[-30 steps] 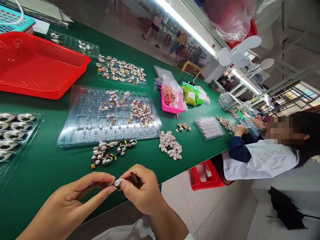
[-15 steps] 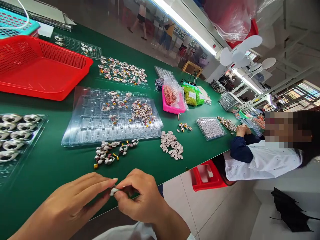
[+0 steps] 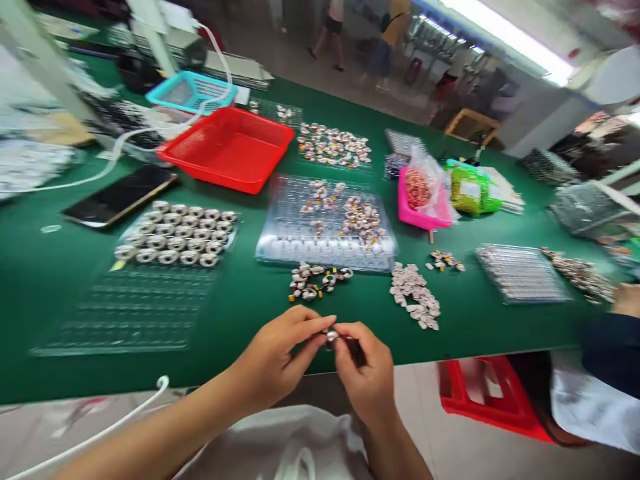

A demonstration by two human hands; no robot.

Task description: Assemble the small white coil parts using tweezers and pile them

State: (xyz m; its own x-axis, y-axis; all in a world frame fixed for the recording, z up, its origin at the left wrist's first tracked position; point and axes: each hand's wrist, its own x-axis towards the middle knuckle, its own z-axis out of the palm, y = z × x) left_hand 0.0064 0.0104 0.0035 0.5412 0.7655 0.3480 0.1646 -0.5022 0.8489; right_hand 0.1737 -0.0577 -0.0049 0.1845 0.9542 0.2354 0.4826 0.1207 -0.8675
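Between my two hands, just above the table's near edge, is a small glossy white part (image 3: 332, 336), mostly covered by fingers. My left hand (image 3: 285, 353) pinches it from the left with thumb and fingertips. My right hand (image 3: 365, 367) grips it from the right, fingers curled. Just beyond my hands lies a loose pile of white ring-shaped pieces (image 3: 307, 283) with dark wires and yellow tabs. To its right sits a heap of flat, pale pink-white caps (image 3: 413, 297). A clear plastic tray (image 3: 295, 240) farther back carries more of the wired pieces.
At left, another clear tray (image 3: 135, 307) holds rows of white pieces, near a phone (image 3: 120, 197). Behind stand a red basket (image 3: 225, 150) and a pink basket (image 3: 425, 213). A co-worker's sleeve (image 3: 613, 353) and a red stool (image 3: 493, 393) are at right.
My view has swung left, bringing the phone and the whole left tray into sight, while the co-worker slid toward the right edge. My hands still pinch the small white part.
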